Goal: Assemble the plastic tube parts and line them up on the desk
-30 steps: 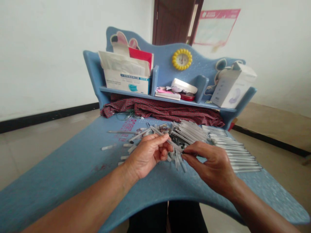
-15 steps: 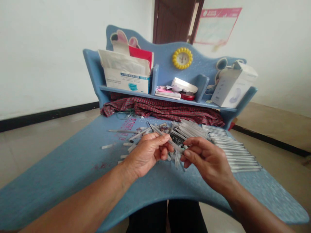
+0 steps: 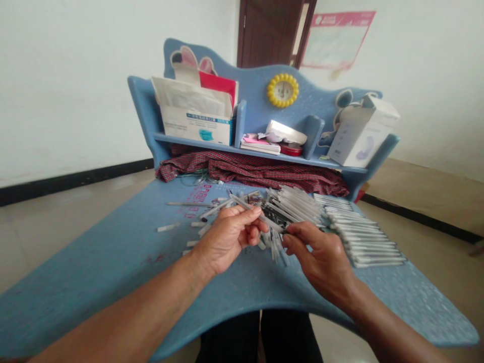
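Note:
Between thumb and fingers, my left hand [image 3: 227, 237] grips a translucent pen [image 3: 271, 224] that slants down to the right. My right hand [image 3: 319, 254] is closed in a pinch at the pen's lower right end, where a small dark part shows at the fingertips. Under and behind the hands lies a loose pile of pen parts [image 3: 278, 249], partly covered by them. A stack of clear pen barrels [image 3: 297, 203] sits just beyond. To the right, finished-looking pens [image 3: 368, 242] lie side by side in a row.
The blue desk [image 3: 124, 262] curves inward at my lap. At its back, a red checked cloth [image 3: 242, 169] lies under a shelf holding a mask box [image 3: 196, 126], papers [image 3: 260, 146] and a white box [image 3: 365, 133]. A pen cap [image 3: 168, 228] lies at left.
My right hand's fingers have closed together at the pen's end, where before they were more spread. My left hand keeps its grip with little movement.

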{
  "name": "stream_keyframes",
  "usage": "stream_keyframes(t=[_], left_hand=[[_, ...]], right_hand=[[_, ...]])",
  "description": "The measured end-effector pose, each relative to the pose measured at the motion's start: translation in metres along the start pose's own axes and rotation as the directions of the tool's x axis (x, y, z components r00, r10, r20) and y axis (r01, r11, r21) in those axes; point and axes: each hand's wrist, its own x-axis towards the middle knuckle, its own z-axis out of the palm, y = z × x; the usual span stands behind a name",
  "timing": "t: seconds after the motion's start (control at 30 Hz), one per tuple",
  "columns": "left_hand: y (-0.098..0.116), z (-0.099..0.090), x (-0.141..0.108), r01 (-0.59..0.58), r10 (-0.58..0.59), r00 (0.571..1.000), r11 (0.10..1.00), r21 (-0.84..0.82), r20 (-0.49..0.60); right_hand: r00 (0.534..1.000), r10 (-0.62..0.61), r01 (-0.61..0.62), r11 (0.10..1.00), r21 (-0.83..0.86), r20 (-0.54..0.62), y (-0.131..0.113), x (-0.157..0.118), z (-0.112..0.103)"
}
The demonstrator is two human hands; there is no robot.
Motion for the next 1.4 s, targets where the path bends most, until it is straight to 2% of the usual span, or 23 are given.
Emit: stream_keyframes(t=[0.13, 0.2, 0.33, 0.4, 0.47, 0.53, 0.6, 0.67, 0.77, 0.83, 0.87, 0.9, 0.97, 1.0, 1.07, 1.1, 1.13, 1.2, 1.27, 1.3, 1.33, 1.4], left_hand=[[0.0, 0.001, 0.0, 0.006, -0.006, 1.0, 1.0, 0.002, -0.018], [0.0, 0.001, 0.0, 0.005, -0.005, 1.0, 1.0, -0.002, -0.027], [-0.001, 0.0, 0.0, -0.004, 0.004, 1.0, 1.0, 0.0, -0.015], [-0.002, -0.001, 0.001, -0.011, 0.011, 1.0, 1.0, 0.01, -0.004], [-0.002, -0.001, 0.0, -0.011, 0.011, 1.0, 1.0, 0.026, 0.006], [-0.002, 0.0, 0.0, -0.006, 0.006, 1.0, 0.999, 0.04, 0.015], [-0.002, 0.0, 0.0, -0.007, 0.006, 1.0, 0.999, 0.044, 0.018], [-0.001, 0.0, 0.0, -0.017, 0.016, 1.0, 0.999, 0.045, 0.012], [-0.001, 0.0, 0.0, -0.025, 0.025, 1.0, 0.998, 0.051, 0.004], [-0.002, 0.0, 0.0, -0.026, 0.026, 1.0, 0.998, 0.057, 0.003], [-0.002, -0.001, 0.0, -0.025, 0.025, 1.0, 0.998, 0.061, 0.006], [-0.002, -0.001, 0.0, -0.024, 0.023, 1.0, 0.997, 0.067, 0.013], [-0.003, -0.001, 0.0, -0.025, 0.022, 0.999, 0.997, 0.078, 0.034], [-0.004, -0.001, 0.0, -0.027, 0.023, 0.999, 0.996, 0.083, 0.045], [-0.004, -0.001, 0.0, -0.032, 0.027, 0.998, 0.996, 0.087, 0.058], [-0.005, 0.0, -0.001, -0.035, 0.031, 0.998, 0.996, 0.088, 0.056], [-0.005, 0.0, -0.001, -0.04, 0.035, 0.998, 0.995, 0.088, 0.052], [-0.006, 0.0, -0.001, -0.048, 0.044, 0.998, 0.995, 0.09, 0.042], [-0.007, 0.001, -0.002, -0.05, 0.046, 0.998, 0.994, 0.097, 0.041], [-0.007, 0.001, -0.002, -0.047, 0.043, 0.998, 0.994, 0.1, 0.043], [-0.008, 0.001, -0.002, -0.042, 0.037, 0.998, 0.994, 0.103, 0.048], [-0.008, 0.001, -0.003, -0.035, 0.029, 0.998, 0.994, 0.106, 0.058]], right_hand=[[0.982, 0.113, -0.136, 0.978, 0.155, 0.151, -0.002, 0.002, -0.002], [0.981, 0.131, -0.151, 0.978, 0.142, 0.14, -0.001, 0.001, -0.002], [0.996, 0.078, -0.078, 0.997, 0.011, 0.035, 0.0, -0.001, 0.001], [0.994, 0.081, -0.085, 0.995, 0.046, 0.079, -0.002, 0.0, 0.002], [0.971, 0.149, -0.183, 0.967, 0.178, 0.189, -0.004, 0.001, 0.002], [0.929, 0.224, -0.316, 0.895, 0.315, 0.294, -0.005, 0.003, 0.001], [0.914, 0.258, -0.367, 0.853, 0.371, 0.312, -0.003, 0.003, 0.0], [0.952, 0.222, -0.28, 0.91, 0.306, 0.211, 0.001, 0.001, 0.0], [0.998, 0.055, -0.056, 0.998, 0.021, 0.029, 0.005, -0.003, 0.002], [1.0, -0.015, 0.015, 0.993, -0.114, 0.0, 0.005, -0.005, 0.003], [1.0, -0.013, 0.014, 0.993, -0.118, 0.01, 0.004, -0.005, 0.005], [0.999, 0.01, -0.007, 0.997, -0.079, 0.032, 0.002, -0.006, 0.006], [0.987, 0.111, -0.124, 0.986, 0.111, 0.114, 0.0, -0.007, 0.008], [0.969, 0.174, -0.214, 0.948, 0.237, 0.177, -0.001, -0.007, 0.01], [0.91, 0.272, -0.393, 0.807, 0.442, 0.312, 0.0, -0.008, 0.012], [0.887, 0.296, -0.446, 0.746, 0.494, 0.355, 0.001, -0.008, 0.012], [0.879, 0.301, -0.463, 0.726, 0.509, 0.37, 0.002, -0.009, 0.013], [0.916, 0.278, -0.384, 0.814, 0.435, 0.289, 0.004, -0.01, 0.012], [0.968, 0.212, -0.242, 0.933, 0.268, 0.134, 0.004, -0.01, 0.012], [0.981, 0.176, -0.189, 0.963, 0.192, 0.079, 0.004, -0.01, 0.011], [0.986, 0.157, -0.165, 0.974, 0.154, 0.06, 0.003, -0.01, 0.011], [0.973, 0.19, -0.215, 0.952, 0.219, 0.133, 0.002, -0.008, 0.011]])
